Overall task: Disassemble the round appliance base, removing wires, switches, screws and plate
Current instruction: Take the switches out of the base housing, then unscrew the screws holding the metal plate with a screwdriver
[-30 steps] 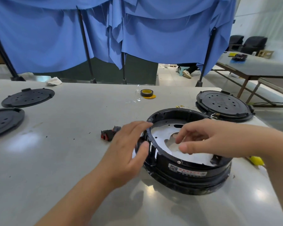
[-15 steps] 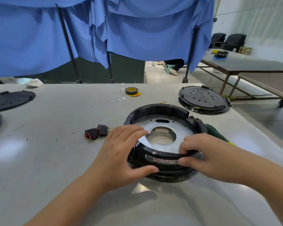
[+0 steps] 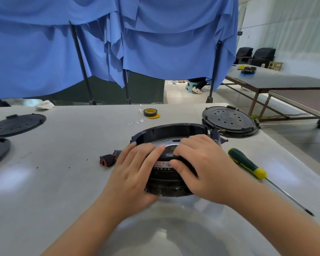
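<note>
Grey worktable (image 3: 67, 182) in front of a blue cloth backdrop (image 3: 166, 43) hung on dark poles; a second table (image 3: 284, 83) and dark chairs sit off to the right.

Round appliance base (image 3: 171, 132), black, open side up, sits on the table right of centre, toward the near edge. Silver metal plate (image 3: 171, 144) visible inside the ring. Printed label on the near outer wall, partly covered by fingers.

Left hand (image 3: 135, 174): fingers curled over the near-left rim, palm against the outer wall, gripping the base. Right hand (image 3: 201, 163): fingers hooked over the near rim and onto the plate, thumb pressed on the outer wall by the label, also gripping the base.

Removed switches (image 3: 108, 158), black and red, lie on the table just left of the base, beside the left hand. Green-and-yellow screwdriver (image 3: 248, 163) lies right of the base, shaft pointing toward the near right edge. Black round cover (image 3: 229, 121) lies behind the base at the far right corner, touching or nearly touching it. Tape roll (image 3: 150, 112) near the far edge. Two black discs (image 3: 17, 124) at the left edge. Crumpled white rag (image 3: 44, 105) at the far edge, left.
</note>
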### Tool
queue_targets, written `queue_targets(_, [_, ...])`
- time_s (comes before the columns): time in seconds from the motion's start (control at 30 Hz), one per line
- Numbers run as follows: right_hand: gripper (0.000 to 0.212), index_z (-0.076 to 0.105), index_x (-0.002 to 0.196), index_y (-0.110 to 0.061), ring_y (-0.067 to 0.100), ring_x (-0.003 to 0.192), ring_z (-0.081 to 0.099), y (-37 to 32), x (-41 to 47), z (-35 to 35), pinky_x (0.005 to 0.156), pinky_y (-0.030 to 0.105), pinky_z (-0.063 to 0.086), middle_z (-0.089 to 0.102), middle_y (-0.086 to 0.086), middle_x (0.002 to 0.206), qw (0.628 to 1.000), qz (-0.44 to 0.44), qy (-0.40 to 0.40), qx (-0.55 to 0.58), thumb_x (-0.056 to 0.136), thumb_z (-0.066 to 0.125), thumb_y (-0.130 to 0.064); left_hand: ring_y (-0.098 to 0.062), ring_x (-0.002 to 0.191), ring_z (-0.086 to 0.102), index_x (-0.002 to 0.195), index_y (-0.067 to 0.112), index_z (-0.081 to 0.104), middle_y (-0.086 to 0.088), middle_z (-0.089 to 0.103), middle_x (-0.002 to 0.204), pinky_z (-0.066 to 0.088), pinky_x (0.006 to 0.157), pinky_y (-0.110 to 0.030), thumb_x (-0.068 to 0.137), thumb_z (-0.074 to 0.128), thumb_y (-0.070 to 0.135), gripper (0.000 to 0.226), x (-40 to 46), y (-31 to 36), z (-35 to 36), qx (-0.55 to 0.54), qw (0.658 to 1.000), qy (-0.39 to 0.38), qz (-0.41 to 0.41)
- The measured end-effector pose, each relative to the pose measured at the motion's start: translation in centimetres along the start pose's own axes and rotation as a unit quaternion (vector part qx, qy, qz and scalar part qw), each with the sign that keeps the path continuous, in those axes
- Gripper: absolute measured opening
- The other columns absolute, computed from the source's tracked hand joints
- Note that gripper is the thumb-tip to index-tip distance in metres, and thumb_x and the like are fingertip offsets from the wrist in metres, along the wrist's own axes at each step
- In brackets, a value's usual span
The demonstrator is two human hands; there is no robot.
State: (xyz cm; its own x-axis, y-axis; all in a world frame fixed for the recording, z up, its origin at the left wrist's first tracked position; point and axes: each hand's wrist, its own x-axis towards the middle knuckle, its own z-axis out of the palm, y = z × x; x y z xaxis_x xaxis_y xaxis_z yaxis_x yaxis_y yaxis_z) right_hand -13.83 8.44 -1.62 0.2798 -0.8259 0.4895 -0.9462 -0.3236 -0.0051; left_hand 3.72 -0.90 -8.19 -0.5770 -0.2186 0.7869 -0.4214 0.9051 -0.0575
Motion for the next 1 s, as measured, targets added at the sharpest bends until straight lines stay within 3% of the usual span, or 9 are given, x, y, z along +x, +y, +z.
queue_targets(0.1, [0.031,0.065,0.103,-0.013,0.020,0.091,0.054,0.0,-0.3,0.8,0.096,0.030,0.040,0.061,0.002,0.095,0.998,-0.007,0.063,0.004,0.092,0.048,-0.036,-0.031,0.109,0.056,0.130,0.006,0.044,-0.015,0.059,0.114,0.040,0.102,-0.049,0.066,0.066,0.016,0.069,-0.1,-0.5,-0.3,-0.016,1.000,-0.001,0.002])
queue_targets(0.2, [0.064,0.044,0.138,-0.018,0.018,0.128,0.038,0.6,-1.2,1.3,0.118,0.036,0.017,0.047,0.004,0.131,0.997,0.003,0.082,0.012,0.087,0.047,-0.056,-0.033,0.111,0.054,0.131,0.003,0.042,-0.018,0.056,0.116,0.042,0.099,-0.051,0.062,0.064,0.009,0.072,0.2,-0.8,-0.8,-0.032,0.999,0.007,-0.009])
queue_targets(0.33, [0.099,0.016,0.150,-0.026,0.022,0.147,0.010,2.3,-2.6,2.3,0.117,0.051,0.014,0.015,0.002,0.155,0.992,0.030,0.114,0.042,0.074,0.047,-0.079,-0.028,0.111,0.051,0.132,0.003,0.040,-0.011,0.048,0.122,0.044,0.099,-0.037,0.062,0.066,0.009,0.075,0.2,-1.3,-1.7,-0.072,0.995,0.043,-0.055])
queue_targets(0.43, [0.110,0.005,0.152,-0.026,0.022,0.147,0.007,3.4,-2.8,3.5,0.114,0.046,0.018,0.004,-0.001,0.157,0.979,0.088,0.155,0.101,0.069,0.054,-0.079,-0.016,0.110,0.047,0.132,0.004,0.040,-0.003,0.046,0.121,0.037,0.100,-0.019,0.069,0.058,0.021,0.067,0.2,-1.8,-2.1,-0.104,0.985,0.079,-0.109])
queue_targets(0.6, [0.102,-0.003,0.149,-0.034,0.005,0.141,0.010,4.8,-1.1,5.2,0.111,0.028,0.012,0.007,-0.013,0.152,0.938,0.231,0.204,0.157,0.075,0.062,-0.061,-0.010,0.104,0.051,0.131,0.015,0.042,0.007,0.046,0.117,0.045,0.085,-0.022,0.071,0.052,0.022,0.061,0.0,-2.8,-2.3,-0.160,0.951,0.145,-0.220])
queue_targets(0.7, [0.099,-0.003,0.148,-0.041,-0.002,0.130,0.025,5.1,0.1,6.2,0.105,0.024,0.024,0.019,-0.014,0.152,0.894,0.308,0.150,0.289,0.077,0.066,-0.051,-0.011,0.105,0.054,0.129,0.025,0.040,0.006,0.051,0.114,0.046,0.085,-0.025,0.076,0.052,0.029,0.054,0.0,-3.0,-2.4,-0.222,0.917,0.179,-0.279])
queue_targets(0.8, [0.086,0.012,0.149,-0.036,0.003,0.127,0.038,4.8,1.2,7.2,0.101,0.023,0.030,0.041,-0.007,0.143,0.837,0.350,0.087,0.412,0.083,0.066,-0.042,0.000,0.104,0.054,0.124,0.032,0.043,0.016,0.055,0.112,0.044,0.086,-0.013,0.080,0.053,0.044,0.047,0.2,-3.1,-2.7,-0.273,0.874,0.215,-0.340])
queue_targets(0.9, [0.063,0.033,0.141,-0.035,0.009,0.121,0.050,4.3,1.5,8.1,0.100,0.025,0.036,0.054,-0.009,0.128,0.823,0.352,0.074,0.439,0.086,0.065,-0.036,0.010,0.098,0.058,0.112,0.042,0.052,0.028,0.062,0.105,0.047,0.086,-0.018,0.089,0.053,0.048,0.023,0.6,-3.3,-2.9,-0.337,0.807,0.245,-0.418])
queue_targets(1.0, [0.041,0.046,0.128,-0.033,0.012,0.101,0.065,4.0,1.1,8.2,0.092,0.033,0.050,0.068,-0.011,0.106,0.811,0.354,0.083,0.459,0.091,0.061,-0.025,-0.007,0.106,0.064,0.110,0.033,0.063,0.015,0.069,0.110,0.049,0.093,-0.039,0.097,0.048,0.038,0.021,0.7,-4.0,-2.7,-0.443,0.711,0.238,-0.492])
